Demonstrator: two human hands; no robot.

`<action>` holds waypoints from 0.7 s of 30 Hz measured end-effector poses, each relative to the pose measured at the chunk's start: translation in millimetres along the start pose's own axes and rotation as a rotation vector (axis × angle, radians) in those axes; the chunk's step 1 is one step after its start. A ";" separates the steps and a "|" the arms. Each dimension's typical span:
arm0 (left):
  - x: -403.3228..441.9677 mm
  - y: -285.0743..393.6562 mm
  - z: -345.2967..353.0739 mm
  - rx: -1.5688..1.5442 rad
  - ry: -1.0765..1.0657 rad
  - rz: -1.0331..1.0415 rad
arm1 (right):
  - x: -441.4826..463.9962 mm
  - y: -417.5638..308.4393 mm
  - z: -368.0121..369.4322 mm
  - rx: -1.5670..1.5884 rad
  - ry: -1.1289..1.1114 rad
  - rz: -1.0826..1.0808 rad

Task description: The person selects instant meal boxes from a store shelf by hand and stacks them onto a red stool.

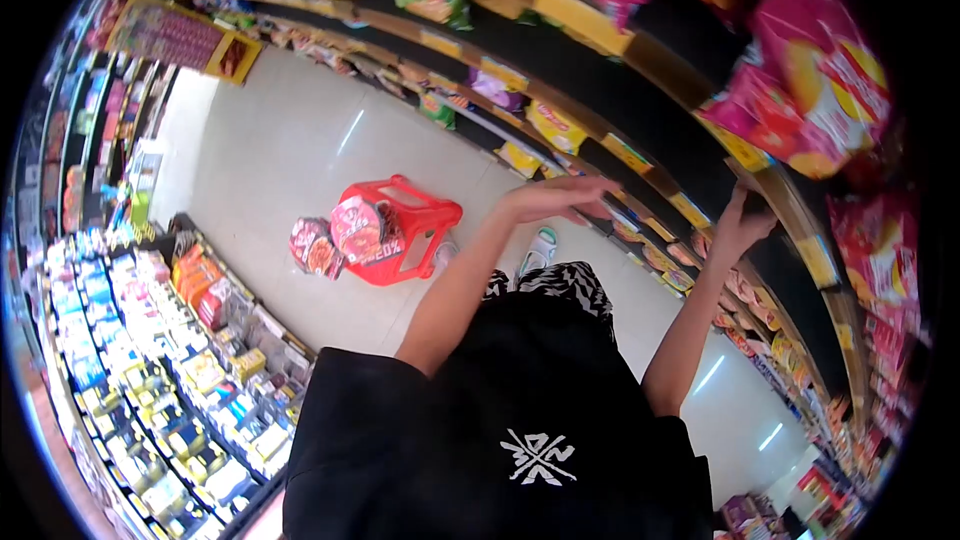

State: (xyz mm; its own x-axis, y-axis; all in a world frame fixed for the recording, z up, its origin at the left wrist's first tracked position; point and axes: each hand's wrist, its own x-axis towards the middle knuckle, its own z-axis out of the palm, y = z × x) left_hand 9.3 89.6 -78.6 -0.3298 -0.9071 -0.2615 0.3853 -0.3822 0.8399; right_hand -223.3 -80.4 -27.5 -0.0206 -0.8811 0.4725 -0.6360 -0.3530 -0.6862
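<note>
My left hand [560,198] is stretched out flat, fingers extended, in front of the shelf rows. It holds nothing that I can see. My right hand [745,228] is at the edge of a dark shelf [790,240], with its fingers partly apart and nothing visible in them. Above it, large pink chip bags [810,70] lean out from the upper shelf. A yellow chip bag [556,128] stands on a lower shelf beyond my left hand. Yellow price tags [690,210] line the shelf edges.
A red plastic stool [415,215] stands on the pale floor [270,130], with red instant noodle tubs [357,228] on or beside it. A brightly lit display of small boxes [170,390] is at the left. A yellow-framed rack [180,35] stands at the far left.
</note>
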 end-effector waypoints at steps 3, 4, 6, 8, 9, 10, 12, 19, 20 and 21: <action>-86.7 -60.4 -58.8 -0.221 0.205 -0.075 | -66.2 -39.8 22.1 0.012 -0.120 -0.043; -116.1 -88.8 -77.6 -0.293 0.324 -0.085 | -92.4 -51.1 34.1 0.024 -0.194 -0.105; -175.0 -144.3 -98.1 -0.411 0.584 -0.139 | -143.9 -68.3 57.5 0.074 -0.406 -0.218; -227.1 -197.9 -113.3 -0.450 0.841 -0.227 | -192.6 -79.5 85.1 0.152 -0.636 -0.312; -250.3 -221.3 -118.3 -0.448 0.963 -0.275 | -217.9 -84.0 99.0 0.195 -0.737 -0.353; -269.6 -230.4 -117.3 -0.483 1.082 -0.295 | -240.8 -87.3 115.3 0.256 -0.853 -0.376; -304.9 -246.6 -112.7 -0.554 1.319 -0.342 | -284.9 -95.2 143.2 0.337 -1.084 -0.396; -381.7 -293.8 -146.5 -0.574 1.465 -0.310 | -403.9 -122.0 213.6 0.247 -1.625 -0.351; -387.4 -301.1 -157.3 -0.557 1.506 -0.327 | -420.5 -121.5 226.6 0.249 -1.638 -0.368; -392.7 -303.8 -164.7 -0.540 1.547 -0.344 | -431.5 -127.3 235.6 0.264 -1.630 -0.331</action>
State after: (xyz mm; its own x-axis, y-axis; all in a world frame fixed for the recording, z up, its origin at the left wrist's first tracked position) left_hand 163.7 533.0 -309.4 0.5200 0.0448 -0.8530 0.8211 -0.3015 0.4847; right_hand 48.3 270.6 -274.4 0.9488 -0.0880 -0.3035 -0.3085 -0.4667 -0.8289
